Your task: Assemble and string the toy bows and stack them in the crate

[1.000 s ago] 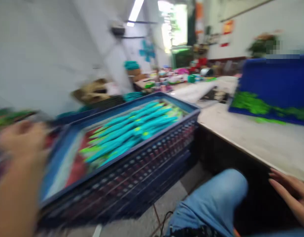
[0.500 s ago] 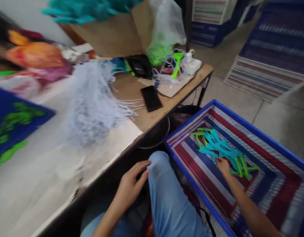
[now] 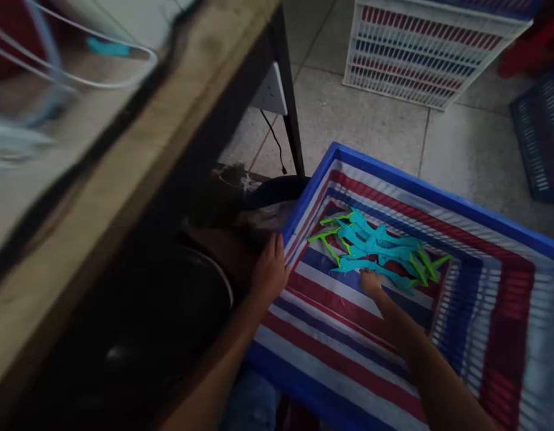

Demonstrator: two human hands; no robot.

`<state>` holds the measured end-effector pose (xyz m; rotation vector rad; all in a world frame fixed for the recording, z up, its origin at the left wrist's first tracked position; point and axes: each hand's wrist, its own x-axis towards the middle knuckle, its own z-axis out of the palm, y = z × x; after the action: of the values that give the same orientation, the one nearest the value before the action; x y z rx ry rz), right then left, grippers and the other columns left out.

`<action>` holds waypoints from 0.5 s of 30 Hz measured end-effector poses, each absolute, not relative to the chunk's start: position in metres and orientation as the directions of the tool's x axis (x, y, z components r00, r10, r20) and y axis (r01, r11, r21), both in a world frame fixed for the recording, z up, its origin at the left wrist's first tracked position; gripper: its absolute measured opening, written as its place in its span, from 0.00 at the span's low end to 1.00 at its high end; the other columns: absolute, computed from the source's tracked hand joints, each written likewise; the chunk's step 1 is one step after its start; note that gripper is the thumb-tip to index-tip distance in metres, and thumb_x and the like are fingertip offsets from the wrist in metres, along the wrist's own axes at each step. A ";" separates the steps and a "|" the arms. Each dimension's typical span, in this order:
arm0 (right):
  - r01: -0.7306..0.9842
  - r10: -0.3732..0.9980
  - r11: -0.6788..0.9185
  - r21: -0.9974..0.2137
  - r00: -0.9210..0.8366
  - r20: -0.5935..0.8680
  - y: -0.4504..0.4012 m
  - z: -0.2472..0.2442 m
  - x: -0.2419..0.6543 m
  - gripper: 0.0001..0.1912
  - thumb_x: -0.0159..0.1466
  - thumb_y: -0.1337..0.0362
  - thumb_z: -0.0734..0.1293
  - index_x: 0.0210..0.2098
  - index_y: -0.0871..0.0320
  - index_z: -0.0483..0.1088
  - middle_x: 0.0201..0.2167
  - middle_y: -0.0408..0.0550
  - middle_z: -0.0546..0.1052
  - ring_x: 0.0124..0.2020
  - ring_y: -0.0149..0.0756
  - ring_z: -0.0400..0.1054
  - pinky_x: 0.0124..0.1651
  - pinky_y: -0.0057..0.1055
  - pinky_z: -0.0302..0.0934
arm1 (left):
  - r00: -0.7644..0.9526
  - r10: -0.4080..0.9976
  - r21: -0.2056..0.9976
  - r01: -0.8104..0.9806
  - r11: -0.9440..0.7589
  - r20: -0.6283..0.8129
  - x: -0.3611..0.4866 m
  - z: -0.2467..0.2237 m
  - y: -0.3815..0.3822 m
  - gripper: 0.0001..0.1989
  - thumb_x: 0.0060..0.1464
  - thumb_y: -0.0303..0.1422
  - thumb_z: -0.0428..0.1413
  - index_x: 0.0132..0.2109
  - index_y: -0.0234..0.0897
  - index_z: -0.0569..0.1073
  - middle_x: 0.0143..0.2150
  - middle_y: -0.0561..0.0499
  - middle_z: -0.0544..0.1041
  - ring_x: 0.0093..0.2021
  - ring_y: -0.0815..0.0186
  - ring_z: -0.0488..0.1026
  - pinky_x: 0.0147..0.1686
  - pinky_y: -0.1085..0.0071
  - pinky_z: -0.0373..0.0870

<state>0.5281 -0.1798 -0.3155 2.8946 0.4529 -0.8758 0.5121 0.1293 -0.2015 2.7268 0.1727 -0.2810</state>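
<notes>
A large blue crate (image 3: 393,164), lined with red, white and blue striped sheeting, sits in front of me. Inside it lies a loose pile of flat teal pieces with bright green strips at their ends (image 3: 375,242). My right hand (image 3: 370,281) reaches into the crate, its fingers closed at the near edge of a teal piece; the fingertips are partly hidden. At the crate's left rim is my left hand (image 3: 271,269), its fingers together and bent over the edge.
A wooden table edge (image 3: 137,126) runs along the left, with a white cord (image 3: 119,84) on top. Below it is a dark round container (image 3: 182,311). Beyond the crate, a white slatted crate (image 3: 420,57) stands on the tiled floor, and a dark crate (image 3: 541,131) is at far right.
My view has swung right and down toward the crate. My left hand has moved from beside my knee to the crate's rim. My right hand remains at the teal pile.
</notes>
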 end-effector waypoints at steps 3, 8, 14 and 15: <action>0.237 0.142 -0.968 0.086 0.792 -0.593 -0.186 -0.352 0.575 0.16 0.66 0.59 0.64 0.52 0.60 0.66 0.49 0.51 0.71 0.45 0.38 0.69 0.46 0.41 0.68 | 0.955 0.125 0.291 0.204 -0.935 -0.268 0.531 -0.212 0.132 0.34 0.57 0.27 0.47 0.68 0.28 0.45 0.64 0.32 0.61 0.58 0.48 0.66 0.53 0.59 0.67; 0.235 0.096 -0.963 0.135 0.761 -0.642 -0.190 -0.402 0.634 0.19 0.66 0.59 0.64 0.55 0.59 0.64 0.55 0.53 0.67 0.53 0.44 0.65 0.52 0.47 0.64 | 0.975 0.114 0.222 0.155 -0.963 -0.189 0.530 -0.221 0.141 0.32 0.59 0.30 0.46 0.68 0.30 0.46 0.58 0.34 0.67 0.52 0.50 0.72 0.43 0.61 0.73; 0.322 0.141 -0.942 0.091 0.630 -0.764 -0.197 -0.441 0.660 0.19 0.65 0.59 0.65 0.53 0.59 0.66 0.55 0.52 0.68 0.54 0.45 0.64 0.55 0.50 0.60 | 0.995 0.083 0.187 0.093 -0.978 -0.064 0.526 -0.225 0.144 0.31 0.61 0.31 0.45 0.68 0.30 0.46 0.57 0.34 0.69 0.50 0.52 0.73 0.39 0.63 0.74; 0.332 0.145 -0.940 0.083 0.605 -0.783 -0.197 -0.445 0.661 0.18 0.65 0.58 0.65 0.53 0.59 0.66 0.54 0.52 0.68 0.53 0.44 0.65 0.54 0.49 0.61 | 0.996 0.075 0.179 0.084 -0.980 -0.053 0.527 -0.225 0.144 0.31 0.61 0.31 0.45 0.68 0.31 0.45 0.57 0.34 0.69 0.50 0.52 0.74 0.38 0.63 0.74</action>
<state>0.6607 -0.1972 -0.4452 2.6122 0.3942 -1.2441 0.5266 0.1437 -0.2250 2.9562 0.1189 -0.0686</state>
